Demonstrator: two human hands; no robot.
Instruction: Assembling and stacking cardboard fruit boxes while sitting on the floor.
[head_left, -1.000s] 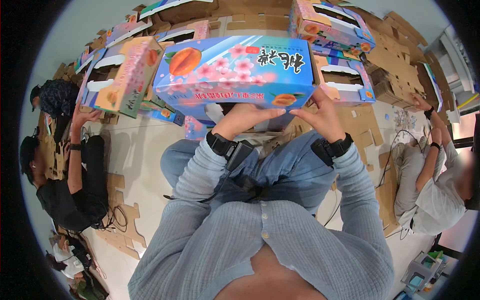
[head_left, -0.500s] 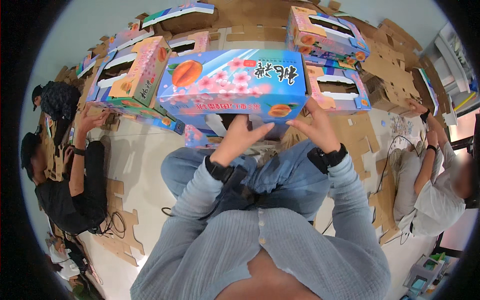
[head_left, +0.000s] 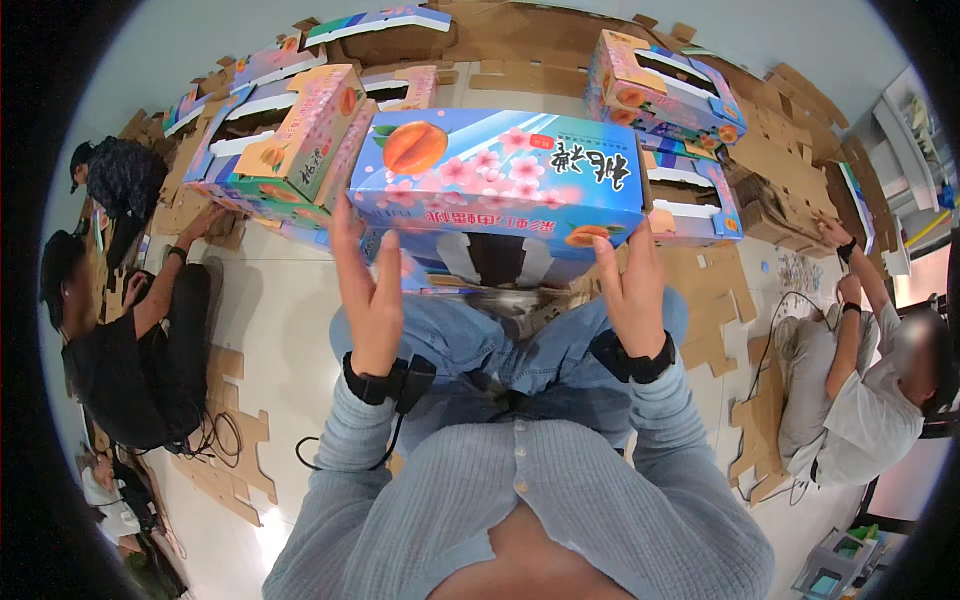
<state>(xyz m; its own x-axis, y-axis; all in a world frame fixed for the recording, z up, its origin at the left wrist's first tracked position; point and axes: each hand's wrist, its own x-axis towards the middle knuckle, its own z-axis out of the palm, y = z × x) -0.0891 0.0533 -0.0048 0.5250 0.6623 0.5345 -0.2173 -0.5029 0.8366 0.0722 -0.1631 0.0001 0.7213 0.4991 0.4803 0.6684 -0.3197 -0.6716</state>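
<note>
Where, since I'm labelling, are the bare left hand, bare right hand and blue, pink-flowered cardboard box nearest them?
Bare left hand [head_left: 371, 308]: head view, middle of the hand.
Bare right hand [head_left: 637, 308]: head view, middle of the hand.
Blue, pink-flowered cardboard box [head_left: 490, 170]: head view, printed panel.

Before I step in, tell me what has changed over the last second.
The left hand has come away from the opening in the blue box and moved leftward to the box's left end. The right hand stays at its right end; the boxes at right look unmoved.
</note>
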